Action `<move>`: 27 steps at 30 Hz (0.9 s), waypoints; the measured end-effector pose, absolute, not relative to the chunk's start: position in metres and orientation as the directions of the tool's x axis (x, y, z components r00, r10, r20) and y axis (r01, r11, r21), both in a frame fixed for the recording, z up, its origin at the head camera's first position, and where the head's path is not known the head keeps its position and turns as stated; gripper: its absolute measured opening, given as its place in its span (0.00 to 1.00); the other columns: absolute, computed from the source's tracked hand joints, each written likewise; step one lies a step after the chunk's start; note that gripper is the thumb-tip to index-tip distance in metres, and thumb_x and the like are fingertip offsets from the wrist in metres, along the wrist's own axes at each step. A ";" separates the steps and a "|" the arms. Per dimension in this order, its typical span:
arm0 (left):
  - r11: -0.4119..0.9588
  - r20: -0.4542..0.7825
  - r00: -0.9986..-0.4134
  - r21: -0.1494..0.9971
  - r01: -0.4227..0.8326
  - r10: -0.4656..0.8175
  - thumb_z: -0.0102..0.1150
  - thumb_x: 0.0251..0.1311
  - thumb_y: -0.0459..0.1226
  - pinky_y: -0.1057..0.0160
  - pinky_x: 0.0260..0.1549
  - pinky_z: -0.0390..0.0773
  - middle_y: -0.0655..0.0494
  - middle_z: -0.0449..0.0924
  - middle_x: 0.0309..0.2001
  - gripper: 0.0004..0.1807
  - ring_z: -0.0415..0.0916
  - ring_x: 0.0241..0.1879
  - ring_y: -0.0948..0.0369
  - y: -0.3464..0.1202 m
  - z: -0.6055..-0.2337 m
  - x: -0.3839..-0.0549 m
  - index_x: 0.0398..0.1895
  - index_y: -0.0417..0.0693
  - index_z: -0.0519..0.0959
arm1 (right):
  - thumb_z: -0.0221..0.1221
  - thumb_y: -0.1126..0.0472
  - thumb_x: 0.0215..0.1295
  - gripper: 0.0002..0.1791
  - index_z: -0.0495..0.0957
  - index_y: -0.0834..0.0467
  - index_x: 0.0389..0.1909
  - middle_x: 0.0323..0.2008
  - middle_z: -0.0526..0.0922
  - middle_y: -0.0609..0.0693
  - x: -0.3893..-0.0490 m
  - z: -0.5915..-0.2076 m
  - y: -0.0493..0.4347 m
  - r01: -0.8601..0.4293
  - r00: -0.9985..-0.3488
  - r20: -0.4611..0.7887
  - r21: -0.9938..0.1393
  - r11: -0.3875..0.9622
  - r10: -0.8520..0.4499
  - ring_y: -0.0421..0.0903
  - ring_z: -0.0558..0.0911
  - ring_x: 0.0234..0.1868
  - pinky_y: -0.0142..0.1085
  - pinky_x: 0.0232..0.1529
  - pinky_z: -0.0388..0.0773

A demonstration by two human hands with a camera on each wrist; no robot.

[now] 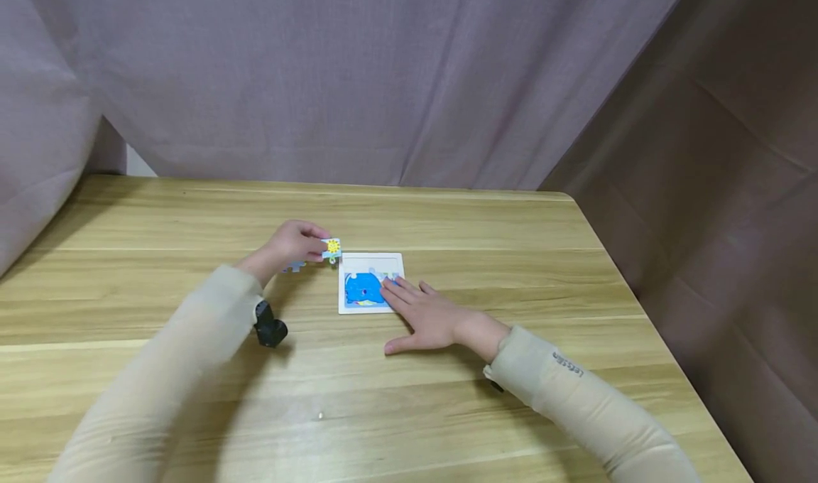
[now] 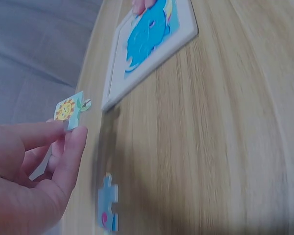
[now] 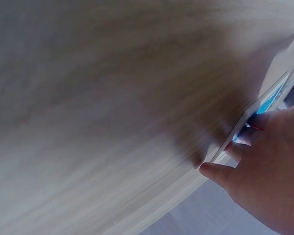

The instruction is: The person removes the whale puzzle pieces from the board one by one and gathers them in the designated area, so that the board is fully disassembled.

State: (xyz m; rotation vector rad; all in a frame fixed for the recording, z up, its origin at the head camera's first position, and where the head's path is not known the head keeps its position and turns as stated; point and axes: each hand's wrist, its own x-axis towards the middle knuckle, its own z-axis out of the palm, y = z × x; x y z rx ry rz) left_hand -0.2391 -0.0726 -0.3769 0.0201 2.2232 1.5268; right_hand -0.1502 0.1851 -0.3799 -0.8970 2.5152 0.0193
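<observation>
Between thumb and fingers, my left hand [image 1: 297, 243] pinches a puzzle piece [image 1: 332, 247] with a yellow sun on it, raised over the table by the frame's upper left corner. The white puzzle frame [image 1: 341, 305] lies flat, its lower part filled with a blue whale picture [image 1: 363, 288] and its upper strip bare white. My right hand [image 1: 434, 319] rests on the frame's right side with fingers spread and straight, covering part of the picture. A loose light-blue puzzle piece [image 2: 108, 205] lies on the table below my left hand.
The wooden table [image 1: 511, 256] runs back to a grey curtain [image 1: 287, 78] behind its far edge. Another curtain [image 1: 735, 185] hangs along the right edge. A small pale speck [image 1: 321, 415] lies near the front. A black wrist camera [image 1: 270, 327] sits at my left cuff.
</observation>
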 end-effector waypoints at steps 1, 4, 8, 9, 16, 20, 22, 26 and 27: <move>0.391 -0.348 -0.903 0.890 -0.234 0.253 0.50 0.63 0.28 0.69 0.40 0.81 0.41 0.74 0.46 0.17 0.75 0.29 0.67 -0.074 -0.377 -0.239 0.54 0.28 0.70 | 0.47 0.27 0.57 0.54 0.37 0.53 0.74 0.75 0.36 0.47 -0.150 -0.380 0.185 -0.601 -0.678 -0.431 -0.140 0.787 -0.595 0.46 0.35 0.75 0.52 0.73 0.41; 0.391 -0.354 -0.904 0.887 -0.244 0.239 0.49 0.63 0.28 0.70 0.39 0.81 0.40 0.74 0.46 0.17 0.75 0.28 0.68 -0.079 -0.379 -0.239 0.54 0.28 0.70 | 0.47 0.27 0.57 0.54 0.37 0.53 0.74 0.75 0.36 0.47 -0.150 -0.379 0.185 -0.600 -0.679 -0.432 -0.141 0.788 -0.594 0.46 0.35 0.75 0.52 0.73 0.41; 0.414 -0.354 -0.909 0.877 -0.242 0.219 0.49 0.64 0.28 0.70 0.39 0.81 0.38 0.75 0.48 0.17 0.75 0.28 0.68 -0.084 -0.380 -0.239 0.54 0.27 0.70 | 0.47 0.27 0.57 0.54 0.37 0.53 0.74 0.75 0.36 0.47 -0.150 -0.379 0.185 -0.601 -0.679 -0.433 -0.135 0.788 -0.592 0.46 0.35 0.75 0.52 0.73 0.41; 0.424 -0.354 -0.911 0.873 -0.240 0.213 0.49 0.64 0.28 0.69 0.39 0.81 0.38 0.75 0.49 0.17 0.75 0.29 0.68 -0.085 -0.381 -0.238 0.54 0.27 0.70 | 0.46 0.26 0.57 0.54 0.37 0.53 0.74 0.75 0.36 0.47 -0.150 -0.380 0.185 -0.603 -0.680 -0.433 -0.131 0.787 -0.592 0.46 0.35 0.75 0.52 0.73 0.41; 0.486 -0.352 -0.915 0.845 -0.222 0.195 0.50 0.64 0.31 0.70 0.37 0.80 0.39 0.76 0.48 0.15 0.75 0.31 0.67 -0.086 -0.380 -0.235 0.52 0.30 0.73 | 0.45 0.26 0.57 0.54 0.37 0.52 0.74 0.75 0.35 0.47 -0.149 -0.380 0.185 -0.609 -0.678 -0.430 -0.126 0.783 -0.596 0.45 0.35 0.75 0.52 0.73 0.41; 0.509 -0.339 -0.916 0.839 -0.191 0.215 0.51 0.63 0.30 0.69 0.36 0.81 0.42 0.78 0.43 0.15 0.75 0.28 0.67 -0.086 -0.381 -0.235 0.50 0.30 0.74 | 0.46 0.26 0.57 0.54 0.37 0.52 0.74 0.75 0.35 0.47 -0.148 -0.381 0.185 -0.608 -0.680 -0.428 -0.124 0.784 -0.595 0.45 0.35 0.75 0.52 0.73 0.41; 0.517 -0.326 -0.917 0.839 -0.169 0.230 0.51 0.62 0.30 0.69 0.36 0.81 0.42 0.79 0.41 0.14 0.75 0.27 0.68 -0.087 -0.382 -0.235 0.49 0.28 0.75 | 0.46 0.26 0.57 0.54 0.37 0.52 0.74 0.75 0.35 0.47 -0.148 -0.381 0.185 -0.608 -0.681 -0.428 -0.121 0.784 -0.594 0.45 0.35 0.75 0.52 0.73 0.42; 0.540 -0.315 -0.918 0.830 -0.143 0.240 0.52 0.60 0.29 0.70 0.33 0.81 0.44 0.79 0.38 0.14 0.75 0.27 0.67 -0.087 -0.384 -0.234 0.47 0.29 0.75 | 0.46 0.26 0.57 0.54 0.36 0.52 0.74 0.75 0.35 0.47 -0.148 -0.381 0.185 -0.605 -0.682 -0.431 -0.121 0.787 -0.591 0.45 0.35 0.75 0.52 0.73 0.42; 0.549 -0.311 -0.919 0.825 -0.136 0.241 0.52 0.59 0.29 0.70 0.32 0.81 0.43 0.79 0.38 0.14 0.75 0.26 0.67 -0.087 -0.384 -0.234 0.46 0.29 0.75 | 0.46 0.26 0.57 0.54 0.36 0.52 0.74 0.75 0.35 0.47 -0.147 -0.381 0.185 -0.604 -0.682 -0.433 -0.122 0.788 -0.590 0.45 0.35 0.75 0.52 0.73 0.41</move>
